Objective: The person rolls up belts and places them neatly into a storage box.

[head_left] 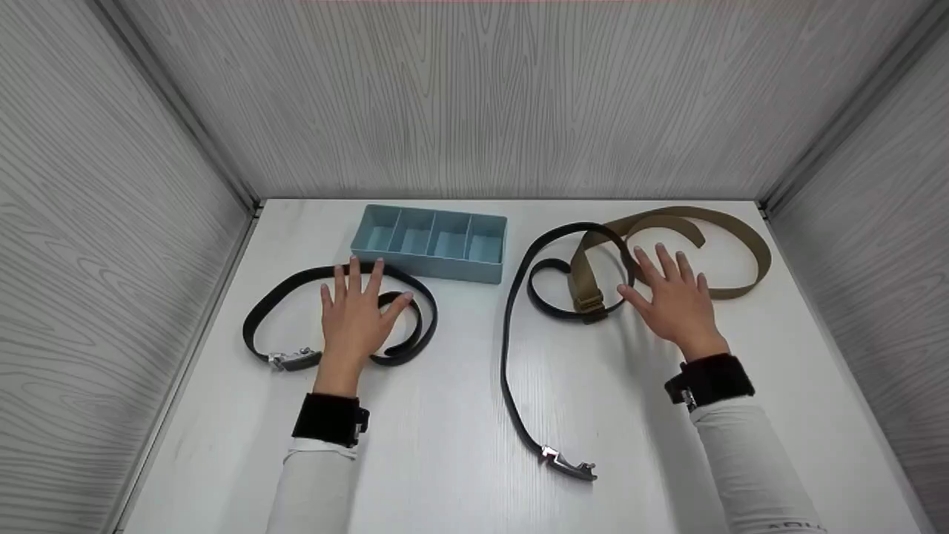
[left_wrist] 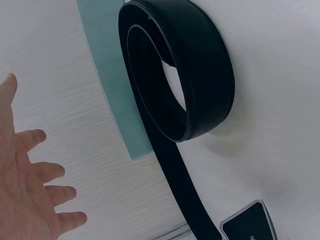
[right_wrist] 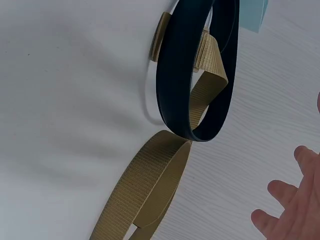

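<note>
In the head view my left hand (head_left: pixel 352 319), fingers spread, is over a coiled black belt (head_left: pixel 278 293) with a silver-edged buckle (head_left: pixel 293 360). The left wrist view shows that belt's loop (left_wrist: pixel 210 75) standing on edge, apart from the fingers. My right hand (head_left: pixel 676 308) is spread too, near a tan webbing belt (head_left: pixel 756 252) and a second black belt (head_left: pixel 506 334). In the right wrist view the second black belt's loop (right_wrist: pixel 172 75) crosses the tan belt (right_wrist: pixel 145 185). Neither hand holds anything.
A light blue tray (head_left: pixel 445 265) with several compartments stands at the back, behind the left belt. The second black belt's buckle (head_left: pixel 567 463) lies toward the front of the white table (head_left: pixel 437 460). Grey wood-grain panels (head_left: pixel 474 96) enclose the back and both sides.
</note>
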`<state>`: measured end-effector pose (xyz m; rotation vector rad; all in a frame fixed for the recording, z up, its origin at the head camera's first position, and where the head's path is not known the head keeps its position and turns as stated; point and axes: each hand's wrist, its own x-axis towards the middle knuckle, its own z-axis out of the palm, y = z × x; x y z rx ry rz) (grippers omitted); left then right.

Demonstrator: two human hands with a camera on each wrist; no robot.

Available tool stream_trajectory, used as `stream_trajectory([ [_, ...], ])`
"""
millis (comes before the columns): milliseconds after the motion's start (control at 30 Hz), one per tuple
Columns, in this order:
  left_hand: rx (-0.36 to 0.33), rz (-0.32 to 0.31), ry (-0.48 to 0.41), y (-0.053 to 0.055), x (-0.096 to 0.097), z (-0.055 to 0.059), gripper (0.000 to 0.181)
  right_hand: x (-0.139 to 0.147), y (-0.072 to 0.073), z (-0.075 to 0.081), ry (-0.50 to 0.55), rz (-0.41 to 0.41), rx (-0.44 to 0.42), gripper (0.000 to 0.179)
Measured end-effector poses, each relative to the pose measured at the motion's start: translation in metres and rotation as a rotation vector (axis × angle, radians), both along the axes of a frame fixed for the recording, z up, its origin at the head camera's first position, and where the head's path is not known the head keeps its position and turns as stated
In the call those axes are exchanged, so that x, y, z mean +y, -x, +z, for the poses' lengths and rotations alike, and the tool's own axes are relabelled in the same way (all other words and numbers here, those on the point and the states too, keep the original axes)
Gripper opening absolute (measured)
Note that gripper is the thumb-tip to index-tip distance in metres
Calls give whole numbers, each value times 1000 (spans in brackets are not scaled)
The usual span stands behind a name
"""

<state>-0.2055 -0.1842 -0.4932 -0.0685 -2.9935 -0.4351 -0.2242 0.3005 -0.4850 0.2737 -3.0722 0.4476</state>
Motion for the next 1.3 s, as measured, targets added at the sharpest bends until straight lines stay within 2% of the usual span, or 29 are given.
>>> stream_trajectory([
  [267, -56, -113, 17, -11, 31, -5, 80, -24, -6, -12, -28, 39, -30, 76],
  [433, -75, -178, 32, -26, 55, -15, 75, -39, -9, -22, -49, 82, -57, 72],
  [533, -77, -246, 47, -37, 71, -23, 71, -49, -11, -28, -54, 106, -66, 69],
  [667, -104, -381, 64, -53, 94, -32, 65, -62, -14, -37, -65, 133, -46, 63],
  [800, -144, -549, 63, -70, 116, -41, 57, -70, -15, -48, -79, 153, -34, 58],
  [900, -140, -677, 75, -80, 128, -49, 52, -75, -16, -55, -86, 170, -36, 54],
  [1000, -116, -760, 96, -85, 134, -57, 45, -79, -16, -61, -94, 187, -26, 50],
  [1133, -65, -787, 145, -84, 136, -65, 35, -82, -16, -66, -89, 190, -19, 46],
  [1300, 9, -756, 173, -78, 130, -69, 28, -83, -15, -69, -65, 185, -13, 42],
])
